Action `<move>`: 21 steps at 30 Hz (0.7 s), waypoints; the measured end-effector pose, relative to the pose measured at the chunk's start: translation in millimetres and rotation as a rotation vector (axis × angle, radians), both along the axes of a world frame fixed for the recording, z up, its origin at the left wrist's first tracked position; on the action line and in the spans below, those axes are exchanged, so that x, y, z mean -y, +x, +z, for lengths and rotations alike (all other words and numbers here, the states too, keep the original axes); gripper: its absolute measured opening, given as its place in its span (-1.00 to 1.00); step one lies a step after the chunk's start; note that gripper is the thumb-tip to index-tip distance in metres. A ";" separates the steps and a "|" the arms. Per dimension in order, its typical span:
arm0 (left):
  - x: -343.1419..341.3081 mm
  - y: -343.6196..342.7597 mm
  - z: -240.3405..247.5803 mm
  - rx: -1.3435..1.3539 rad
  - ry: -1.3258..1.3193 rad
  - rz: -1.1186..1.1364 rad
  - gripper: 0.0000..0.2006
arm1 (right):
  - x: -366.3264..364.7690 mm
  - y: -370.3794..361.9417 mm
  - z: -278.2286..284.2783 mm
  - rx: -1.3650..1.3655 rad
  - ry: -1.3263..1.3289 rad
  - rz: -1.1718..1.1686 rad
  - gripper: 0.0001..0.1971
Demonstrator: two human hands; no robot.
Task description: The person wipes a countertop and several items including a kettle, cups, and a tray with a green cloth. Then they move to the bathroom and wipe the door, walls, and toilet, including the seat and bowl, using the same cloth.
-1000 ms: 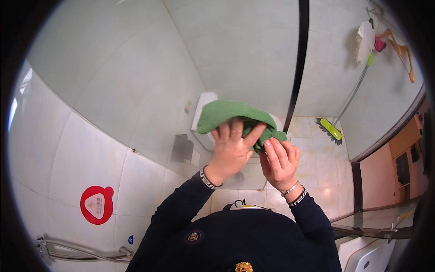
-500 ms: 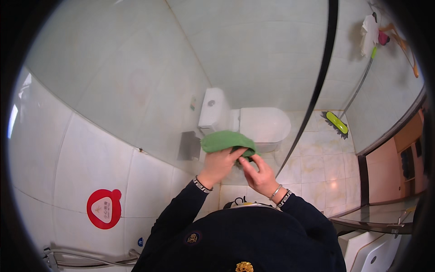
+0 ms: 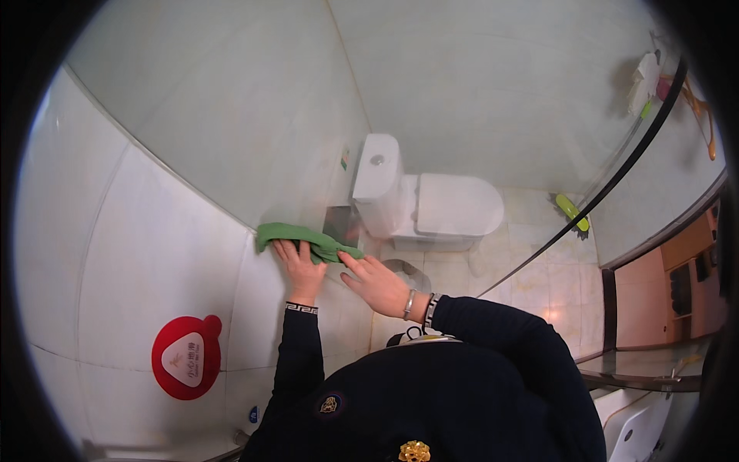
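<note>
A green cloth [image 3: 289,233] is stretched out sideways against the glass panel, its left end by the seam where the glass meets the white tiled wall. My left hand [image 3: 302,269] presses on the cloth's left part, fingers spread over its lower edge. At the cloth's right end, my right hand [image 3: 377,285] has its fingertips on the fabric, back of the hand upward. What the fingertips do under the folds is partly hidden.
Behind the glass stands a white toilet [image 3: 458,204] with a dark grey square bin [image 3: 341,225] beside it. A black-edged strip [image 3: 616,181] crosses the right side, near a lime-green brush [image 3: 571,212]. A red sticker [image 3: 187,357] is on the left tiles.
Both hands have moved left with the cloth, away from in front of the toilet. Earlier bunched and folded between my hands, the cloth now lies stretched along the glass. My view has shifted slightly.
</note>
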State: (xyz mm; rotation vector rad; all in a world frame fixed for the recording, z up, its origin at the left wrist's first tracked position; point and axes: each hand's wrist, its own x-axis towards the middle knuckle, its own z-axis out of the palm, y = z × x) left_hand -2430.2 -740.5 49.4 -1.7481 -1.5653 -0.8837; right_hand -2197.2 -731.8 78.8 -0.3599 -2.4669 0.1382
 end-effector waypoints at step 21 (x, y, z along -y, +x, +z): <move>-1.9 135.4 -26.1 0.047 -0.066 -0.145 -0.11 | 12.8 119.4 -28.9 -0.120 -0.106 -0.150 -0.60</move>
